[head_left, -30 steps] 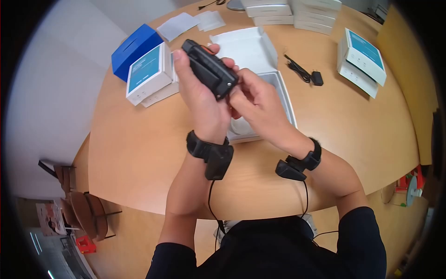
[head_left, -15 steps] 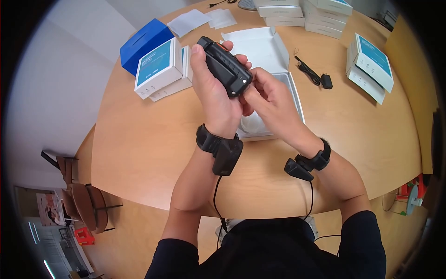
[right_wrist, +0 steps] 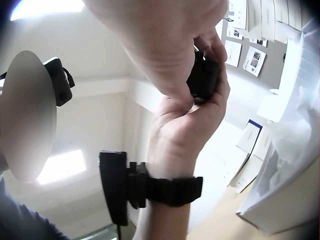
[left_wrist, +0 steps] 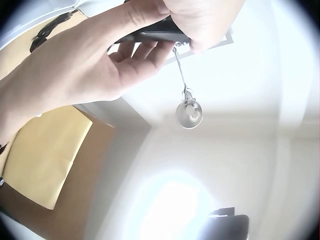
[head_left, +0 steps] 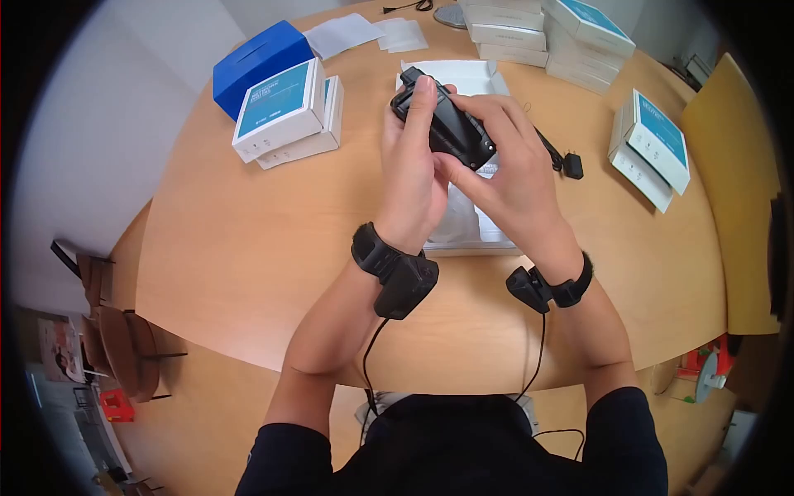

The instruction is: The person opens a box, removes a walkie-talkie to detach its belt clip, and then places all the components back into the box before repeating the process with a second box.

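Note:
A black handheld device (head_left: 453,131) with a long clip on its near face is held up over an open white box (head_left: 473,249). My left hand (head_left: 407,178) grips it from the left, thumb lying along the clip side. From the right, my right hand (head_left: 519,169) holds its lower end, fingers over the far edge and thumb at the near corner. In the left wrist view the device (left_wrist: 155,33) shows as a dark strip between both hands. The right wrist view shows the device's dark end (right_wrist: 204,80) in the left palm. Clear plastic wrap (head_left: 457,219) lies in the box.
A blue box (head_left: 263,68) and white boxes with teal labels (head_left: 281,106) stand at the left. More labelled boxes (head_left: 656,136) sit at the right, near a black plug (head_left: 572,165) with its cable. Stacked white boxes (head_left: 509,37) and papers (head_left: 343,35) are at the back.
My right hand has shifted from pinching under the device's lower end to spreading round its right side. The device has moved right in the head view and covers part of the box lid.

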The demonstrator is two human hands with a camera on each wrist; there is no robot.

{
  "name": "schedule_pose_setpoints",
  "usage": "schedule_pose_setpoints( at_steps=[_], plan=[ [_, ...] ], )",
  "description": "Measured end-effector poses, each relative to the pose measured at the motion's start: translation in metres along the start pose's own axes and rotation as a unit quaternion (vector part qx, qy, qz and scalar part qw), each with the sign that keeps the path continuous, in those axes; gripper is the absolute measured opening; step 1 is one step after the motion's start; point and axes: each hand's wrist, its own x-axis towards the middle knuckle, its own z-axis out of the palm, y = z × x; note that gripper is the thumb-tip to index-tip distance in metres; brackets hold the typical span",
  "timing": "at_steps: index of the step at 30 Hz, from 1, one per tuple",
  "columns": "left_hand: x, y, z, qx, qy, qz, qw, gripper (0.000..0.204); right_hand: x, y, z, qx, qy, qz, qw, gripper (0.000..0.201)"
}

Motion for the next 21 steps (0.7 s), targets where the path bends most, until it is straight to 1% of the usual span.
schedule_pose_setpoints(
  at_steps=[1, 4, 7, 9, 10, 12, 15, 16, 17, 18, 20, 21],
  plan=[
    [0.000, 0.000, 0.000, -0.007, 0.005, -0.018, 1.000, 0.047, 0.000, -0.001, -0.003, -0.009, -0.011, 0.011, 1.000, 0.053],
    [0.003, 0.000, -0.007, -0.066, -0.020, -0.046, 0.997, 0.052, 0.004, -0.001, -0.006, -0.026, -0.029, 0.029, 0.999, 0.050],
    [0.008, 0.002, -0.007, -0.072, 0.009, -0.020, 0.997, 0.059, 0.003, -0.007, -0.011, -0.020, -0.050, 0.060, 0.997, 0.048],
    [0.017, 0.006, -0.018, -0.063, 0.009, 0.004, 0.998, 0.062, 0.004, -0.012, -0.014, -0.006, -0.064, 0.081, 0.995, 0.047],
    [0.020, 0.009, -0.022, -0.058, 0.010, 0.016, 0.998, 0.063, 0.005, -0.013, -0.014, -0.005, -0.071, 0.078, 0.994, 0.046],
    [0.022, 0.009, -0.021, -0.061, 0.009, 0.017, 0.998, 0.065, 0.007, -0.014, -0.017, -0.003, -0.082, 0.073, 0.994, 0.045],
    [0.024, 0.011, -0.024, -0.058, 0.008, 0.027, 0.998, 0.068, 0.010, -0.017, -0.029, 0.030, -0.121, 0.094, 0.988, 0.047],
    [0.024, 0.012, -0.023, -0.056, 0.008, 0.031, 0.998, 0.069, 0.010, -0.016, -0.035, 0.064, -0.138, 0.128, 0.980, 0.047],
    [0.027, 0.017, -0.023, -0.076, 0.021, 0.045, 0.996, 0.061, 0.011, -0.016, -0.041, 0.096, -0.154, 0.161, 0.970, 0.047],
    [0.029, 0.022, -0.024, -0.101, 0.011, 0.054, 0.993, 0.056, 0.013, -0.015, -0.046, 0.128, -0.169, 0.194, 0.958, 0.048],
    [0.031, 0.033, -0.028, -0.152, -0.011, 0.074, 0.986, 0.046, 0.019, -0.013, -0.056, 0.174, -0.137, 0.213, 0.952, 0.047],
    [0.031, 0.038, -0.031, -0.146, -0.032, 0.056, 0.987, 0.048, 0.022, -0.012, -0.058, 0.196, -0.121, 0.222, 0.947, 0.046]
  ],
)
